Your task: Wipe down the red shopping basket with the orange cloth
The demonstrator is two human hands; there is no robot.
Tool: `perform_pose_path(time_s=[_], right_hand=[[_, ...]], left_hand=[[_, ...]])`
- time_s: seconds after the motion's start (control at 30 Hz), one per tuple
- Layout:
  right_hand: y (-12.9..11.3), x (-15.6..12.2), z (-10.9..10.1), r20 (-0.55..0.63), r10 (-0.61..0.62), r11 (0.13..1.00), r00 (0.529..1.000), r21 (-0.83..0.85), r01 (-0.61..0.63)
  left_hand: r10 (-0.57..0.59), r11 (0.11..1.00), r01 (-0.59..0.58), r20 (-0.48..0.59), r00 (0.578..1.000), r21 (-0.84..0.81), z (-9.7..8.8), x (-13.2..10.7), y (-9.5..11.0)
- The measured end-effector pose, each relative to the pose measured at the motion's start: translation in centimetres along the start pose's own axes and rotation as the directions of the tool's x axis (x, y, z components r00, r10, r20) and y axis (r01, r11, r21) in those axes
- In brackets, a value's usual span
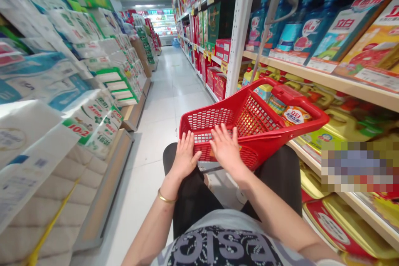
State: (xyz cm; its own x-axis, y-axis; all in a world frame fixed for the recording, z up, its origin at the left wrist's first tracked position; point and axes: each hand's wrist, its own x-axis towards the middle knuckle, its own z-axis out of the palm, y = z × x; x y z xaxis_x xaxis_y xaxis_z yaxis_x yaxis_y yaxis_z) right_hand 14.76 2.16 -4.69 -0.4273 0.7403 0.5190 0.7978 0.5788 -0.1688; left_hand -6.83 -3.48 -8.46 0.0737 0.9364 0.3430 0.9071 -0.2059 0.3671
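head view: your left hand [186,158], fingers spread, grasping nothing; your right hand [226,149], likewise spread, holding nothing; both at the near side of one red shopping cart [263,143], before your knees [280,164], contact unclear; detergent shelf [343,84], right.

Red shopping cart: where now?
Head view, right of centre: the red shopping cart stands beside the shelves on the right, left hand and right hand at its near side.
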Motion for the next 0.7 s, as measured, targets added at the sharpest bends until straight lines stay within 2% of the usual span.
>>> perform_pose_path(time_s=[0.1, 0.17, 0.2, 0.3, 0.43, 0.5, 0.53, 0.6, 0.7], right_hand=[[-4.8, 1.3, 2.9, 0.079, -0.129, 0.989, 0.989, 0.080, 0.122], [-5.5, 1.6, 3.4, 0.083, -0.154, 0.984, 0.984, 0.102, 0.146], [-4.9, 1.5, 3.1, 0.075, -0.148, 0.985, 0.986, 0.099, 0.140], [0.0, 0.0, 0.0, 0.021, -0.052, 0.998, 0.998, 0.027, 0.051], [9.0, -2.6, -7.0, -0.138, 0.144, 0.973, 0.980, -0.163, -0.166], [11.7, -3.0, -9.4, -0.226, 0.202, 0.941, 0.953, -0.225, -0.253], [12.2, -2.8, -9.7, -0.254, 0.222, 0.928, 0.941, -0.240, -0.284], [11.0, -2.2, -8.6, -0.258, 0.242, 0.926, 0.935, -0.225, -0.302], [5.6, -1.1, -3.9, -0.139, 0.171, 0.978, 0.975, -0.094, -0.185]], left_hand=[[0.006, 1.000, -0.006, 0.002, 1.000, 0.003, 0.0, -0.1, -0.5], [0.006, 1.000, -0.006, 0.007, 1.000, 0.000, 0.0, -0.1, -0.8], [0.008, 1.000, -0.008, 0.009, 1.000, -0.002, 0.0, -0.1, -1.0], [0.021, 1.000, -0.021, -0.007, 1.000, -0.003, 0.2, -0.2, -1.3], [0.026, 1.000, -0.027, -0.045, 0.999, -0.009, 0.7, -0.1, -1.2], [0.023, 1.000, -0.024, -0.056, 0.998, -0.015, 0.8, -0.1, -1.0], [0.018, 1.000, -0.019, -0.061, 0.998, -0.018, 0.9, 0.0, -0.9], [-0.005, 1.000, 0.004, -0.065, 0.998, -0.016, 0.8, 0.0, -0.8], [-0.041, 0.999, 0.041, -0.030, 0.999, 0.006, 0.3, 0.1, -0.3]])
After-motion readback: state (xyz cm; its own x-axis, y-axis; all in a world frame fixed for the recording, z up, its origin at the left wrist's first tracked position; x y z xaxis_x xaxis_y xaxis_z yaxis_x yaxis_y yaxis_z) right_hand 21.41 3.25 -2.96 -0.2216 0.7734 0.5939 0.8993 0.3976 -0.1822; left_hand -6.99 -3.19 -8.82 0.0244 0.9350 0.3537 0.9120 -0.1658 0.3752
